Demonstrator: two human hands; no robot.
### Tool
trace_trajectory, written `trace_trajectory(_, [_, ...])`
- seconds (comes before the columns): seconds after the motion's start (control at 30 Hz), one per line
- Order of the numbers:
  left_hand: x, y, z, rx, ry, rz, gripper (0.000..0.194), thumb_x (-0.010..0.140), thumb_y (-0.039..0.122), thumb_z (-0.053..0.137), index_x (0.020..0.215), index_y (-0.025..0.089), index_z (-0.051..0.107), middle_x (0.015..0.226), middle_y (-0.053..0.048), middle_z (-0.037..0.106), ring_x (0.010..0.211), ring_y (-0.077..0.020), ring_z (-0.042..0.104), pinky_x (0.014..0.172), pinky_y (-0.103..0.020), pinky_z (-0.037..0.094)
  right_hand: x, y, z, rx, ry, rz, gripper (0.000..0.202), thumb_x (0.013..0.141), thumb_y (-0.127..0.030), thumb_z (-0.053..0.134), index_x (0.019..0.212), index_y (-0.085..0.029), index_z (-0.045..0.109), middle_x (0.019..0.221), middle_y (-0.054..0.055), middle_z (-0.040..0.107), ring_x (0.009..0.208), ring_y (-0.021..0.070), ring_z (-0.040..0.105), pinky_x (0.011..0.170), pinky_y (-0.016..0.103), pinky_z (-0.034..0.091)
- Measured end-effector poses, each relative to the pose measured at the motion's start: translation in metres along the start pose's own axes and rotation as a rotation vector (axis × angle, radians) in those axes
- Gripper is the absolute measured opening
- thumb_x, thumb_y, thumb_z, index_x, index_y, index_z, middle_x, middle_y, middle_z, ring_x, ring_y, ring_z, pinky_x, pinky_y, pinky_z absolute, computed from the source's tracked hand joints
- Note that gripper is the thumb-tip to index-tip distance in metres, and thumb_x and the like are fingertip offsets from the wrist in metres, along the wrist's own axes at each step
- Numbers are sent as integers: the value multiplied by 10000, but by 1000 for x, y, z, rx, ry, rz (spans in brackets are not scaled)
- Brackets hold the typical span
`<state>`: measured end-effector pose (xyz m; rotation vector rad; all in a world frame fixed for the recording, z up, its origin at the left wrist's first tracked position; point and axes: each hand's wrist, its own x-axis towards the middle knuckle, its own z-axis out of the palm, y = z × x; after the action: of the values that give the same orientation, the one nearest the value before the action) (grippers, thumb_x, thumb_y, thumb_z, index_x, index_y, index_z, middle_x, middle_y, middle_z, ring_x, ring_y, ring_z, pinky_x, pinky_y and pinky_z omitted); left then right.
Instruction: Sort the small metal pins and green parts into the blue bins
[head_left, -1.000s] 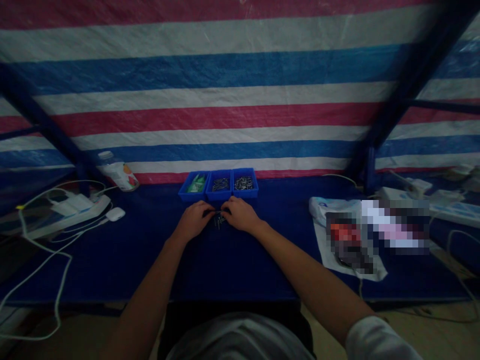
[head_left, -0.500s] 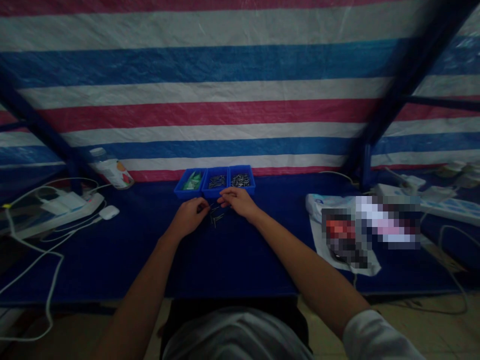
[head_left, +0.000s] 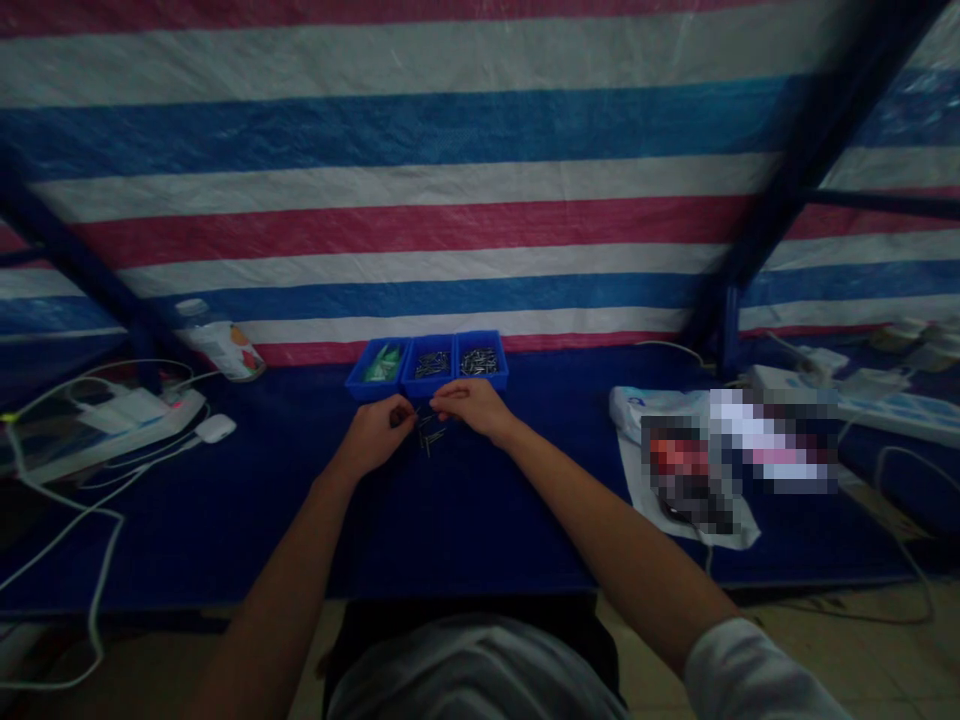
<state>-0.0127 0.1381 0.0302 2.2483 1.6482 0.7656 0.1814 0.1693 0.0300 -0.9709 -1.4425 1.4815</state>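
Note:
My left hand [head_left: 377, 434] is closed in a pinch just in front of the blue bins, with a thin dark piece too small to name at its fingertips. Facing it across a small gap, my right hand [head_left: 475, 407] also has thumb and fingers pressed together; what they hold is too small to make out. Between and just below the hands, several loose screws [head_left: 430, 438] lie on the dark blue table [head_left: 465, 530]. Behind them stand a bin of screws [head_left: 431, 362], another bin of shinier small metal parts [head_left: 480, 361] and a bin with green and white packets [head_left: 382, 364].
A plastic bottle [head_left: 229, 347] leans at the back left. Near it are a power strip [head_left: 120, 432], a white plug [head_left: 215, 428] and loose cables. On the right lie a white plastic bag [head_left: 637, 412], blurred-out items and another power strip [head_left: 900, 415]. A striped sheet [head_left: 450, 220] hangs behind.
My right hand has moved slightly left, so its fingertips are closer to my left hand. My left hand has hardly moved, and the loose screws lie as before.

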Motion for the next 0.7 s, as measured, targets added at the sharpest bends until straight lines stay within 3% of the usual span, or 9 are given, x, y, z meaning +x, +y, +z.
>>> trace_trajectory(0.2, [0,-2,1,0,22,4,102,812,278,571,821,203,639,698,1,654,627,-152,578,612,-266,425,-1,2,-2,112,45,64,120,842,-121,650,909,-190,722,934,52,754,689,101,690,622,221,497])
trace_trajectory(0.27, [1,-4,1,1,33,4,100,809,274,571,813,201,640,685,5,643,620,-149,574,601,-262,414,-1,1,-2,148,70,80,131,851,-117,646,944,-189,704,939,48,754,673,95,690,604,210,483])
trace_trajectory(0.43, [1,-6,1,4,50,11,92,796,271,585,794,203,648,678,7,646,629,-151,582,600,-260,409,0,-3,-1,181,93,110,32,865,-158,667,837,-167,655,806,28,740,657,87,690,586,184,462])
trace_trajectory(0.53, [1,-5,0,4,45,16,87,799,258,585,789,201,650,696,1,656,640,-150,583,616,-263,417,0,-3,0,156,95,107,178,888,-250,657,734,-163,632,679,13,697,575,86,650,576,202,475])
trace_trajectory(0.7, [1,-3,-1,-5,49,10,66,790,231,597,793,195,652,712,-2,662,643,-145,581,624,-262,426,0,2,-1,38,96,59,392,910,-315,609,554,-186,505,431,-71,466,370,63,447,439,209,382])
